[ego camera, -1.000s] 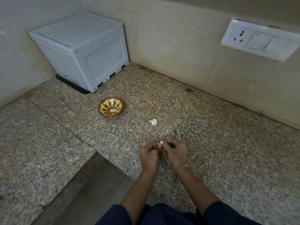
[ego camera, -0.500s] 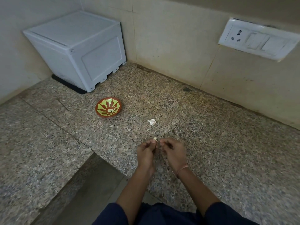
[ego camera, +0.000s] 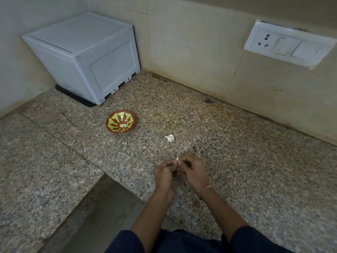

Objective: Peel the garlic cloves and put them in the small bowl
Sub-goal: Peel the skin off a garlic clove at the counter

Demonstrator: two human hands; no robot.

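My left hand (ego camera: 164,173) and my right hand (ego camera: 194,171) meet over the granite counter, fingertips together, pinching a small pale garlic clove (ego camera: 177,159) of which only a tip shows. Beyond the hands a white garlic piece (ego camera: 170,138) lies alone on the counter. The small bowl (ego camera: 120,121), red-brown with a yellow-green pattern, stands to the far left of it, with something pale inside.
A white plastic box (ego camera: 85,55) on a dark mat fills the back left corner. A white socket and switch plate (ego camera: 290,45) sits on the tiled wall at right. The counter edge steps down near my left forearm (ego camera: 153,212).
The hands stay together on the clove, with the fingertips shifting slightly. The view has moved a little; the bowl and the loose garlic piece lie where they were.
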